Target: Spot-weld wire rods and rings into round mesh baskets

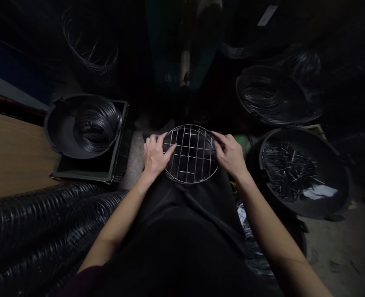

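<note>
A round wire grid (191,154) with a metal rim rests on my dark-clothed lap. My left hand (154,156) holds its left edge, with the thumb over the rim and the forefinger lying across the wires. On the right edge, my right hand (230,153) has its fingers curled over the rim. Both hands are closed on the grid, which lies nearly flat and tilts slightly toward me.
A black basin (59,128) with a coil of wire sits in a crate at left, beside a wooden board (12,152). At right a black basin (333,198) holds several short wire pieces. More wire coils (269,97) lie behind. Stacked rings (31,231) fill the lower left.
</note>
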Tool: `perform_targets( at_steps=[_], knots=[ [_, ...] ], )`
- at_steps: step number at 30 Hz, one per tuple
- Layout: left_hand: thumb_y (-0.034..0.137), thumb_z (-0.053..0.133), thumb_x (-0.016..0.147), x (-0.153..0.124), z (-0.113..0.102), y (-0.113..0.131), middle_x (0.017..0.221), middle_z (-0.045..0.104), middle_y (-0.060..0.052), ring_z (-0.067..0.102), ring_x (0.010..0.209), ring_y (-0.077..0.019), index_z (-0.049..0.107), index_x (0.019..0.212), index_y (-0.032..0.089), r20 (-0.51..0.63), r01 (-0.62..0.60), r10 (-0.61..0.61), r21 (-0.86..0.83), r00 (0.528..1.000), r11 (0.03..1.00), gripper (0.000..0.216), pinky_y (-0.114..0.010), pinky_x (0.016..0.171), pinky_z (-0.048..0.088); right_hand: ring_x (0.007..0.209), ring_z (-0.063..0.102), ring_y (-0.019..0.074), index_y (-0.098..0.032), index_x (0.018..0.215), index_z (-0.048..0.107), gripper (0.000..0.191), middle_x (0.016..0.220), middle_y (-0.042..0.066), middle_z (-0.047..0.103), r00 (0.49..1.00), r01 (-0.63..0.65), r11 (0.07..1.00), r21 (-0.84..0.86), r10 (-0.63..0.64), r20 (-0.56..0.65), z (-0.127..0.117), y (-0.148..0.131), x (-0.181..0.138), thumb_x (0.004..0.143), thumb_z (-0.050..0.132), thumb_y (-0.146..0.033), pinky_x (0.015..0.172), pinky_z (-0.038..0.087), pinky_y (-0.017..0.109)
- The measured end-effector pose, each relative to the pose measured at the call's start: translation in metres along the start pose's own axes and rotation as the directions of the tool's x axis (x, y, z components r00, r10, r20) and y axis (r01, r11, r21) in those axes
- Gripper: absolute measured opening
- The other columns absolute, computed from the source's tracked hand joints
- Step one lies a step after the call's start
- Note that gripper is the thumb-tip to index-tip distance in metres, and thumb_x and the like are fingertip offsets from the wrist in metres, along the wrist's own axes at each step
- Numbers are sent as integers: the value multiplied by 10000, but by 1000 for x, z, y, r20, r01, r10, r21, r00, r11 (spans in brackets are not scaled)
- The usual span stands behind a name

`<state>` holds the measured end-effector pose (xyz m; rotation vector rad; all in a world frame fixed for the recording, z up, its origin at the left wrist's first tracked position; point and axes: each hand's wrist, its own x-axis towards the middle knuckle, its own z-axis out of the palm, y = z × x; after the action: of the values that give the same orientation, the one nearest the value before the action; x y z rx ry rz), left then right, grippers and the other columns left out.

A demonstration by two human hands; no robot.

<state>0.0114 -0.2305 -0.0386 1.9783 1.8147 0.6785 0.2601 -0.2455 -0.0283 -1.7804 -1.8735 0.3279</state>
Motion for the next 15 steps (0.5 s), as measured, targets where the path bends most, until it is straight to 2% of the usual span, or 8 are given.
perform_targets(
  at_steps=[3, 6, 8, 11, 13, 15],
  knots=[
    [518, 538, 927, -5, 2, 1, 1422, 514, -162, 465, 1292, -338, 490, 1410, 198, 50, -80, 79, 9, 996, 997, 582, -482, 1063, 359, 1132, 562, 327, -232, 1447, 461, 595, 1241, 157, 589, 998, 27, 997, -71, -23, 52, 5, -6, -23, 927, 450, -520, 952, 479, 546],
    [510, 448, 972, -5, 4, 0, 1528, 422, -127, 393, 1394, -309, 439, 1449, 192, 118, -165, 165, -11, 979, 986, 573, -485, 1119, 292, 1410, 329, 382, -204, 1547, 248, 734, 1535, 196, 333, 1000, -17, 999, -51, 18, 20, 17, -13, -47, 928, 412, -563, 1074, 355, 630],
    [511, 398, 991, -5, 6, -2, 1550, 395, -102, 390, 1413, -283, 414, 1460, 179, 141, -192, 196, -36, 971, 981, 575, -476, 1136, 278, 1477, 213, 370, -228, 1558, 192, 688, 1594, 174, 229, 997, -76, 997, 3, 76, -29, 27, -17, -59, 953, 341, -520, 1103, 302, 655],
    [528, 364, 996, -3, 6, -5, 1552, 394, -84, 391, 1425, -262, 400, 1460, 169, 101, -221, 233, -119, 967, 968, 588, -474, 1157, 278, 1509, 150, 327, -252, 1560, 165, 649, 1625, 136, 175, 984, -152, 983, 105, 160, -72, 38, -23, -72, 960, 285, -466, 1137, 273, 641],
    [550, 393, 976, -2, 6, -7, 1510, 453, -107, 415, 1412, -272, 431, 1441, 164, 43, -220, 233, -200, 972, 955, 606, -482, 1169, 297, 1508, 174, 295, -233, 1568, 137, 678, 1629, 132, 178, 979, -168, 967, 189, 186, -81, 40, -24, -72, 954, 296, -472, 1165, 279, 591],
    [558, 481, 935, 1, 9, -12, 1471, 498, -125, 442, 1393, -288, 438, 1441, 186, 3, -177, 186, -292, 983, 940, 629, -484, 1180, 319, 1480, 271, 268, -217, 1565, 166, 683, 1606, 138, 257, 980, -148, 955, 257, 176, -89, 38, -10, -59, 954, 311, -487, 1169, 319, 532]
  ],
)
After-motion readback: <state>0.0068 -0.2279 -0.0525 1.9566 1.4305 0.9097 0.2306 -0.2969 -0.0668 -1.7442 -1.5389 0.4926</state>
